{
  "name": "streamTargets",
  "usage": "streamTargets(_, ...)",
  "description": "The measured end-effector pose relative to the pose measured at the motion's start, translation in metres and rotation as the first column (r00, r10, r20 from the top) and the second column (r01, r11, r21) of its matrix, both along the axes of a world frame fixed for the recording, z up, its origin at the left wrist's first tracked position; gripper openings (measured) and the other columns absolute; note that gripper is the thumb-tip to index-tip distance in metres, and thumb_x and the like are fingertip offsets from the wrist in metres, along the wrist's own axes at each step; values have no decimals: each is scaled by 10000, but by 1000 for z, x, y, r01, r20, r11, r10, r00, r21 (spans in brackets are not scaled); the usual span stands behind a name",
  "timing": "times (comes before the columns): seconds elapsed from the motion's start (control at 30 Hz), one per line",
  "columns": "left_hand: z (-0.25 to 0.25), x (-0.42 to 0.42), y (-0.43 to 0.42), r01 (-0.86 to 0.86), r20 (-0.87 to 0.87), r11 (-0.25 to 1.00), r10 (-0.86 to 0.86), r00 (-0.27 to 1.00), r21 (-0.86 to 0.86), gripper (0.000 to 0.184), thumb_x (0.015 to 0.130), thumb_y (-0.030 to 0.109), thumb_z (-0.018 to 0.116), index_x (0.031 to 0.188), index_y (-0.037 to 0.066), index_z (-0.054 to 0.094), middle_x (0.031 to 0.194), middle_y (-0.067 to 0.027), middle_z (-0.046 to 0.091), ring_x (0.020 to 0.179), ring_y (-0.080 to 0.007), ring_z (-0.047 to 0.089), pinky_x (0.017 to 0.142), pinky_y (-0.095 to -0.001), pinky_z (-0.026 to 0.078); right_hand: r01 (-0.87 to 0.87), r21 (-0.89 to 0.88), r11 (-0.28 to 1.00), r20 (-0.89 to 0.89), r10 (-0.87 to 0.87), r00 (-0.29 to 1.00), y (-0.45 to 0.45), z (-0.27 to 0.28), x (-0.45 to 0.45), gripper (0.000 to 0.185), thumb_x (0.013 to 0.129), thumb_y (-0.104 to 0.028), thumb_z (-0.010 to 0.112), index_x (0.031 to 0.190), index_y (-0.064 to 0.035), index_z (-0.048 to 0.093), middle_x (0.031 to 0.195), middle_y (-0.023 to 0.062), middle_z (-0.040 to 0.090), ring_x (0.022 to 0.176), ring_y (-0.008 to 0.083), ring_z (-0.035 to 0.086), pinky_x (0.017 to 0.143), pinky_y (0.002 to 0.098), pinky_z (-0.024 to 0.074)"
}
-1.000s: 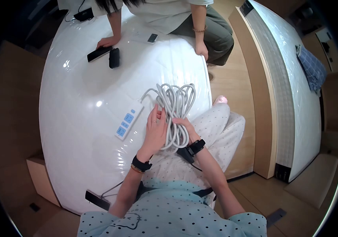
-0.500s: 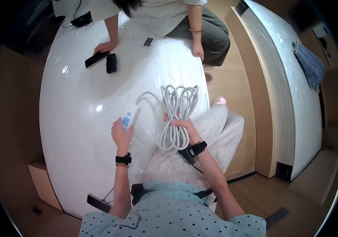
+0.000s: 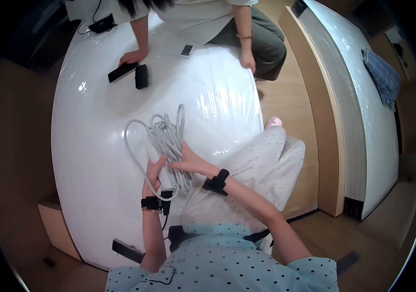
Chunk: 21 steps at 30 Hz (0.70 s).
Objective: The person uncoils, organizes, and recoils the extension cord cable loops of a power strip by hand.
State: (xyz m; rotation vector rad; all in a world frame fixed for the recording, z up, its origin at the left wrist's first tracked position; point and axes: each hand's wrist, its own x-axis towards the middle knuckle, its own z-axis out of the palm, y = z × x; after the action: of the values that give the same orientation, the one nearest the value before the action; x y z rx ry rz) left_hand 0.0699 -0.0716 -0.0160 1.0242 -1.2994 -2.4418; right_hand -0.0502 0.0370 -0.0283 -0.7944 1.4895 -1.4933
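My left hand grips the white power strip, which is tilted against the left side of the coiled grey cable. My right hand is wrapped round the middle of the coil from the right. A loose loop of the cable hangs out to the left, over my left wrist. The black plug sits near my left wristband, below the strip. Both hands are close together above the plastic-covered mattress, and the strip's sockets are not visible.
Another person sits at the far edge, one hand by a black box and a black case. A small dark card lies nearby. A second mattress stands on the right, a black device lower left.
My left hand took hold of the power strip and brought it against the coil. My right hand moved left with the coil, and a loop now hangs out to the left.
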Motion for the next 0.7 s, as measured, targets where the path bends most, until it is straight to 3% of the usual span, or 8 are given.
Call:
streamTargets(0.13,-13,14,-15,6,65,999,-8,998,40,414,845,151,609,1189,-38,477,1042,-111,597,872,-197,609,744,-334,513,-42,339,940,-169,105,980,-23,-15,10,910,608,-253,752,1289,89,254,1235,309,346,1205,415,335,1000,401,329)
streamTargets(0.23,-24,16,-23,-53,103,999,51,993,12,406,817,133,644,1148,-54,501,999,-109,609,828,-194,615,731,-326,511,11,171,985,-181,20,983,-31,-23,12,913,616,-284,756,1280,91,254,1239,331,285,1204,460,269,1017,432,292)
streamTargets(0.33,-29,15,-28,-44,196,966,96,976,-253,445,787,135,684,1146,-61,506,985,-113,614,823,-210,617,749,-326,506,246,15,969,-417,-217,883,-29,-23,16,824,703,-296,730,1269,98,279,1235,272,336,1208,359,328,1012,404,306)
streamTargets(0.4,-32,15,-38,66,310,845,121,943,-531,501,759,127,710,1178,-52,501,998,-124,615,868,-232,614,784,-338,497,336,34,941,-439,-288,851,-18,-34,13,768,740,-281,705,1279,76,290,1235,266,349,1167,348,388,966,386,363)
streamTargets(0.5,-52,45,-75,168,322,363,420,849,-917,501,766,170,706,1175,-42,508,1031,-136,607,958,-238,583,847,-336,463,459,152,875,-257,-413,874,1,-41,7,591,773,-212,660,1219,66,388,1147,232,459,1033,318,509,886,368,429)
streamTargets(0.6,-3,66,-103,0,336,668,375,864,-745,408,811,153,637,1166,-16,525,1106,-152,575,1060,-232,524,900,-351,419,410,242,879,-24,-416,909,16,-49,-14,373,783,-171,632,1066,54,539,951,167,592,831,252,602,762,333,482)
streamTargets(0.67,-4,94,-127,-66,303,747,347,888,-662,360,828,127,599,1158,0,536,1122,-143,566,1072,-231,511,914,-357,403,353,244,903,-30,-357,934,20,-49,-18,277,787,-171,633,963,42,609,828,123,638,724,195,618,693,302,498)
streamTargets(0.7,3,94,-118,-47,286,611,436,853,-790,329,829,109,586,1137,0,548,1100,-134,575,1050,-227,520,911,-354,403,334,231,914,-106,-317,942,21,-44,-18,249,788,-175,639,920,35,628,783,103,644,690,165,609,670,285,497)
